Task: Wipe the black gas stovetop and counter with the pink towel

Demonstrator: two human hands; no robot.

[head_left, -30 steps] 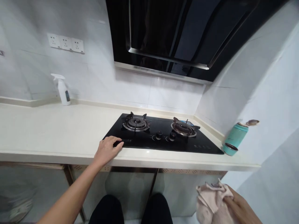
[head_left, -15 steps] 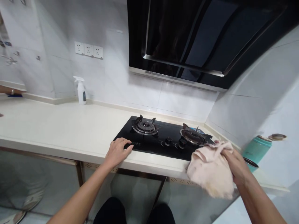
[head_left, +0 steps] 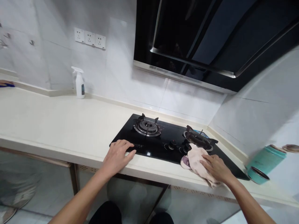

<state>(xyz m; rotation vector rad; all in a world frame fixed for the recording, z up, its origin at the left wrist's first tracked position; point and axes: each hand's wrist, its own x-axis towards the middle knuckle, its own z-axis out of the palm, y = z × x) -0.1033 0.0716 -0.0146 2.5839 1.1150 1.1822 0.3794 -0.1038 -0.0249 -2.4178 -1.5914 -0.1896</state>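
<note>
My left hand (head_left: 119, 155) rests at the front left corner of the black glass gas hob (head_left: 126, 132), fingers spread and holding nothing. Under my right hand (head_left: 216, 168) a pale pink cloth (head_left: 197, 158) is pressed onto the hob's front right edge. One end of the cloth, with a purple patch, hangs over the counter's front edge. Beside the cloth are two black knobs (head_left: 173, 144). The left burner (head_left: 148, 127) has its pan support uncovered. Behind the cloth sits the right burner (head_left: 197, 140).
A white spray bottle (head_left: 80, 85) stands by the back wall. Teal containers (head_left: 266, 160) are on the right end of the cream counter (head_left: 70, 124). A black range hood (head_left: 187, 37) hangs overhead. At far left, another person's hand (head_left: 3, 82) touches something blue.
My right hand has brought the cloth down from above the front edge onto the hob, moving left. My left hand stays at the hob's corner. The view has shifted slightly.
</note>
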